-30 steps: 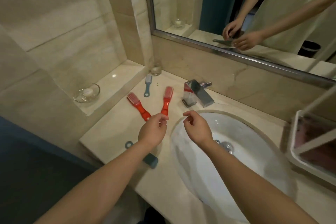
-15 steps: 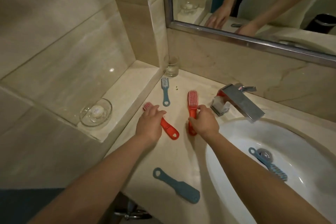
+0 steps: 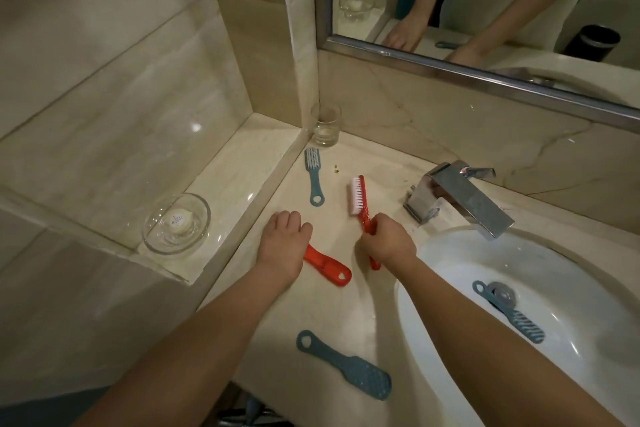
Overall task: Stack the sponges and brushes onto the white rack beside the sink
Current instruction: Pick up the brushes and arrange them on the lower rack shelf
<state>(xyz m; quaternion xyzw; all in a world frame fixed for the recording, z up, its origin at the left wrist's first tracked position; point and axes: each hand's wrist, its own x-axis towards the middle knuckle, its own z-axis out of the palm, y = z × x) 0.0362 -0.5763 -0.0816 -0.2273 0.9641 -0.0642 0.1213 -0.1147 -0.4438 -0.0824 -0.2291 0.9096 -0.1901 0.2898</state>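
My right hand [image 3: 386, 246] grips the red plastic brush with white bristles [image 3: 358, 198] at the counter [image 3: 332, 308]. My left hand [image 3: 282, 243] covers the second red brush [image 3: 329, 267], grip unclear. Three blue brushes [image 3: 353, 371] lie untouched; white rack unseen.

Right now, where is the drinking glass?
In the head view, the glass stands at the far corner of the counter, left of the faucet, just beyond a blue brush.

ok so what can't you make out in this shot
Head view:
White rack and sponges: outside the frame.
Head of the red brush: covered by the left hand, so its grip is unclear.
Handle middle of the white-bristled red brush: inside the right hand.
Specks near the glass: too small to identify.
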